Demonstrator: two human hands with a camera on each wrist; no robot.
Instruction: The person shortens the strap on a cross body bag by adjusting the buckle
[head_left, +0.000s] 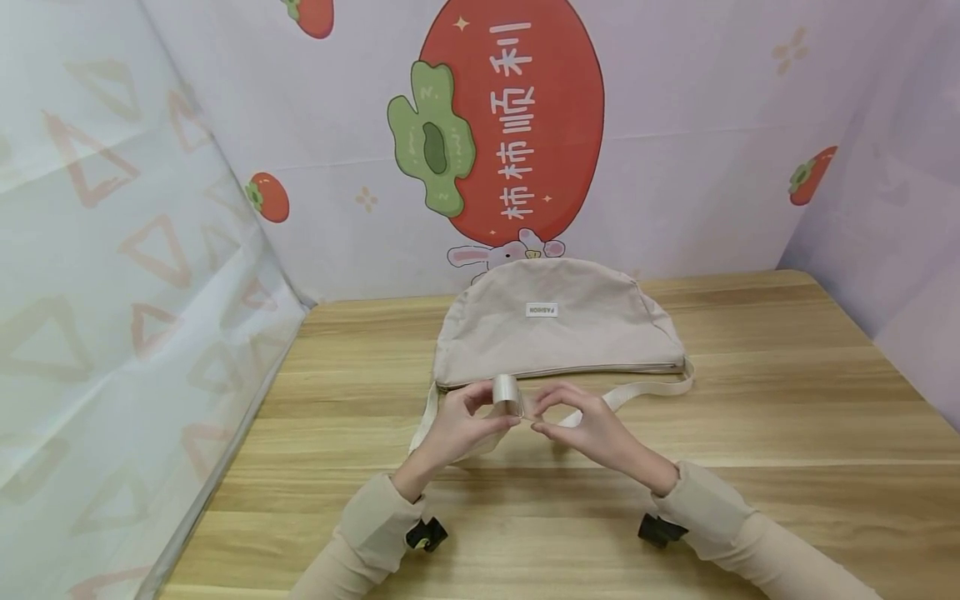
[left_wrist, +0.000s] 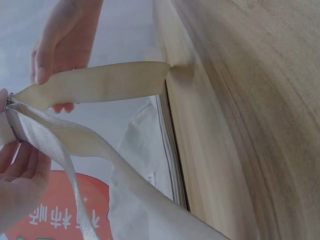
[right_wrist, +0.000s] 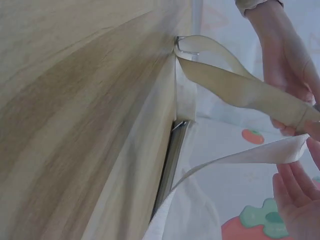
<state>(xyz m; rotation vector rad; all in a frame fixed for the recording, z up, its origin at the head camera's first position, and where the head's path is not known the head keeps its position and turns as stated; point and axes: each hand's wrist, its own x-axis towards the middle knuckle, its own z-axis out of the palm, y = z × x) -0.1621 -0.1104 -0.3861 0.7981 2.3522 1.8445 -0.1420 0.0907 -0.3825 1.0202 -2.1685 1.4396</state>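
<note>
A beige fabric bag [head_left: 555, 333] with a small white label lies on the table, its zipper edge facing me. Its pale strap [head_left: 506, 389] is raised in a short loop between both hands. My left hand [head_left: 467, 423] pinches the strap beside a thin metal slider buckle [left_wrist: 13, 117]. Close by on the right, my right hand [head_left: 592, 427] pinches the strap between thumb and fingertips. Seen from the right wrist, a strap length [right_wrist: 235, 92] runs from the left hand down to a metal ring [right_wrist: 187, 45] near the tabletop.
Light wood table [head_left: 787, 400] extends around the bag. Behind it hangs a white cloth backdrop [head_left: 675, 183] with a large persimmon print; another patterned cloth [head_left: 150, 250] borders the left side. Black camera mounts sit at both sleeves.
</note>
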